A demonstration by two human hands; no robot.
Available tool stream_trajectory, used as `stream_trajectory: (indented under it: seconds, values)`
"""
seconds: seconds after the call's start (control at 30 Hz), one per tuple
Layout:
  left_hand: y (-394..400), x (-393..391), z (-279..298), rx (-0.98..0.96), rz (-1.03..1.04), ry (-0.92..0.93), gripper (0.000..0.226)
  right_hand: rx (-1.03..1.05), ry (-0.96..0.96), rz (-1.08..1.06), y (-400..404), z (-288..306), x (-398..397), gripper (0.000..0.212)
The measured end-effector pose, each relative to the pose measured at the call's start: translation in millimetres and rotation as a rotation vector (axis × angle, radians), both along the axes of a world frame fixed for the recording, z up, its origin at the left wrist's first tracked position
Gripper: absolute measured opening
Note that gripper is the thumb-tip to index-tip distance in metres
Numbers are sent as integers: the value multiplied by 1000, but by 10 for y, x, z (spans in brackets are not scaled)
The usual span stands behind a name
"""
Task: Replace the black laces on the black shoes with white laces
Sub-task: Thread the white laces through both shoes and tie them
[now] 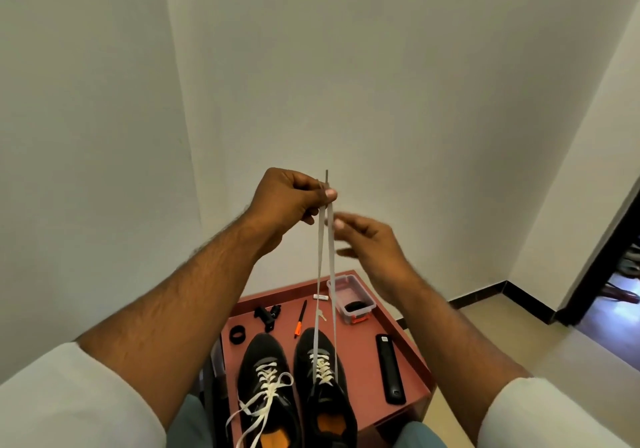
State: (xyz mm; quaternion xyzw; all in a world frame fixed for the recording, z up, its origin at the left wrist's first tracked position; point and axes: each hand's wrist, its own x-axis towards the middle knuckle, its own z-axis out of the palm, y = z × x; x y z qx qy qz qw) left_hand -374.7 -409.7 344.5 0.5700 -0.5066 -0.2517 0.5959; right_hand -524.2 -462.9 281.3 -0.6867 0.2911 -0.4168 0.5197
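Two black shoes stand side by side on a red table (412,354), toes pointing away from me. The left shoe (265,371) carries a white lace with loose ends trailing toward me. The right shoe (323,375) is laced in white partway, and both ends of its white lace (332,274) are pulled straight up. My left hand (291,201) pinches both lace tips together high above the table. My right hand (370,239) hovers just right of the strands with relaxed fingers; whether it touches them is unclear.
On the table lie a clear plastic box (351,297) with something black inside, a black remote-like bar (389,368), an orange-tipped pen (300,319), a black ring (238,334), a black clip part (266,314) and a small key (322,315). White walls stand behind; a doorway opens at right.
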Motion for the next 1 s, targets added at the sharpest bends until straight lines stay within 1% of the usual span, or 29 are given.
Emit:
stream_trajectory:
  seconds: [0.07,0.17,0.2,0.23,0.3,0.37,0.43,0.47,0.53,0.57,0.6,0.67,0.73,0.77,0.8,0.87,0.9,0.93,1.0]
  values:
    - [-8,29,-15,-5,4,26,6,23,64,26,80,-360,17,18]
    - [-40,102,-34,13,30,58,9,63,-19,-57,140,-621,106,16]
    - [-59,129,-39,22,47,86,10,-2,-34,-100,129,-645,121,17]
    - [-81,152,-42,33,70,118,11,-159,-5,-137,97,-657,127,18]
    - [-121,191,-52,75,115,162,14,-641,148,-166,-1,-692,123,19]
    - [-151,202,-62,127,114,162,13,-1089,349,-98,-102,-688,119,19]
    - [-169,180,-55,155,92,128,13,-1405,588,32,-198,-634,151,25]
    - [-178,165,-44,159,85,105,14,-1498,723,116,-227,-586,188,31]
    - [-193,142,-34,152,91,61,15,-1543,975,246,-256,-448,256,34]
    - [-200,142,-28,138,102,34,15,-1534,1078,269,-270,-371,277,31]
    - [-200,149,-30,122,119,7,14,-1527,1133,270,-284,-299,286,28]
    - [-222,192,-70,91,154,-51,19,-1541,1180,258,-319,-178,297,25]
    - [-241,226,-202,98,203,-129,38,-1532,1212,250,-339,-84,300,26]
    - [-240,231,-326,101,252,-155,44,-1518,1220,246,-347,-54,306,27]
    - [-213,213,-482,77,312,-145,41,-1498,1228,240,-354,-36,305,27]
    - [-99,116,-899,-13,423,-32,21,-1461,1223,223,-363,-32,293,26]
    - [-31,49,-1132,-8,423,19,17,-1448,1206,214,-368,-50,287,25]
    - [37,-39,-1361,42,353,47,22,-1431,1185,202,-371,-82,273,25]
    - [110,-220,-1723,180,110,42,39,-1389,1151,177,-366,-138,259,24]
